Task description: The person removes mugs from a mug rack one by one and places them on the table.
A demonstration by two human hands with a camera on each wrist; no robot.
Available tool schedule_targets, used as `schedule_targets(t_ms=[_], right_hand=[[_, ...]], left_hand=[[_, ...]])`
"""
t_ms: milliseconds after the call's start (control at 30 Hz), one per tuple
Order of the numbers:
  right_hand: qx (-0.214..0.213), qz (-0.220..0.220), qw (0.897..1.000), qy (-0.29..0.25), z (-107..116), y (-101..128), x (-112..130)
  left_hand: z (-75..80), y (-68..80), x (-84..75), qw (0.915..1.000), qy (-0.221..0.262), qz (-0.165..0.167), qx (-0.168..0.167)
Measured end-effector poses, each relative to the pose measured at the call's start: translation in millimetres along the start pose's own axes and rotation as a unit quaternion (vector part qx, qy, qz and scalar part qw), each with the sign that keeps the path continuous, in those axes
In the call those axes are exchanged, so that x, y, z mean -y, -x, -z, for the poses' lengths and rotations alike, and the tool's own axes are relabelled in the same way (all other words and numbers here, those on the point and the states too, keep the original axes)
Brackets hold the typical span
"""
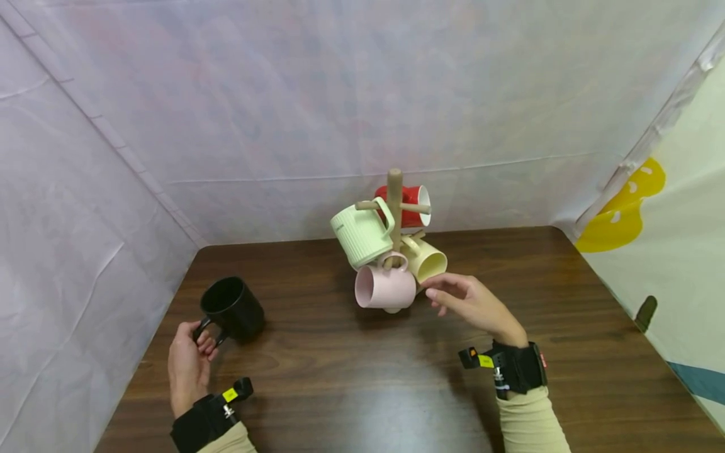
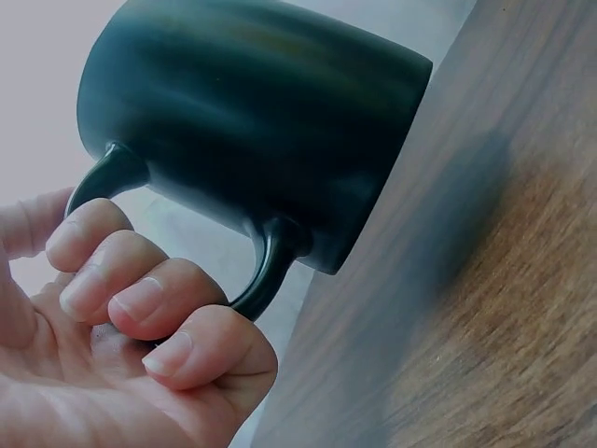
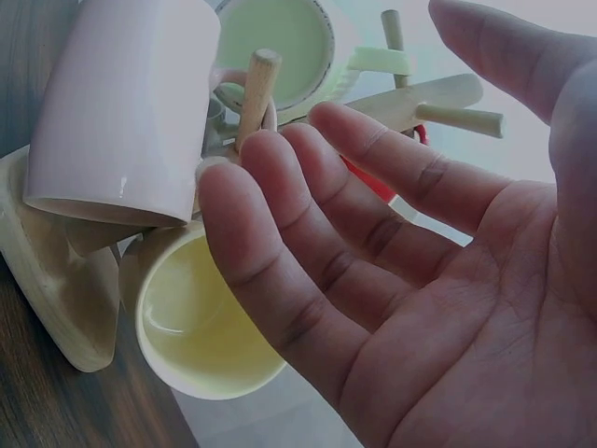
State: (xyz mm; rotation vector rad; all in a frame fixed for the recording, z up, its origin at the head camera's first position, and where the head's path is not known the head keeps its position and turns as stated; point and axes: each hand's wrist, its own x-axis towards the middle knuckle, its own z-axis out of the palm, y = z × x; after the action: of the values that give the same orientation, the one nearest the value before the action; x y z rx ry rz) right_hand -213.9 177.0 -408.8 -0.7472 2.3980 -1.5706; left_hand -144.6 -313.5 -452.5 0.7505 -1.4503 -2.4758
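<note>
- Toward the left end of the dark wooden table (image 1: 351, 384), the left hand (image 1: 188, 365) gripped the handle of a black mug (image 1: 232, 308), its fingers (image 2: 140, 299) curled through and around the loop.
- From the left wrist view, the black mug was tilted, its handle side down toward the hand, with the wood grain of the table just beside it.
- At the middle of the table stood a wooden mug tree (image 1: 394, 214), well apart from the black mug.
- On its pegs hung four mugs: a ribbed green mug (image 1: 361, 234) on the left, a red mug (image 1: 415, 206) high at the back, a pink mug (image 1: 385, 287) low at the front, and a pale yellow mug (image 1: 427, 261) low on the right.
- Just beside the yellow mug hovered the right hand (image 1: 472, 305), palm open and fingers (image 3: 308, 243) straight and relaxed, holding nothing.
- From the right wrist view, the fingertips lay close to the yellow mug's rim and to a bare peg; whether they touched either could not be told.
- Around the table hung white sheeting (image 1: 362, 94), with a yellow-patterned cloth (image 1: 629, 214) at the right edge.
</note>
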Motion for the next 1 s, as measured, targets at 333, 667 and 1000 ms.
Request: schedule_targets(t_ms=[333, 667, 1000], right_hand=[[0.014, -0.007, 1.0, 0.003, -1, -1, -1], [0.02, -0.005, 1.0, 0.004, 0, -2, -6], [0.02, -0.006, 1.0, 0.003, 2, 0, -6]], left_hand=[[5.1, -1.6, 0.9, 0.9997, 0.005, 0.011, -0.022], [8.1, -3.0, 2.6, 0.9992, -0.004, 0.01, -0.037], [14.1, -2.3, 3.6, 0.9992, -0.005, 0.006, -0.039]])
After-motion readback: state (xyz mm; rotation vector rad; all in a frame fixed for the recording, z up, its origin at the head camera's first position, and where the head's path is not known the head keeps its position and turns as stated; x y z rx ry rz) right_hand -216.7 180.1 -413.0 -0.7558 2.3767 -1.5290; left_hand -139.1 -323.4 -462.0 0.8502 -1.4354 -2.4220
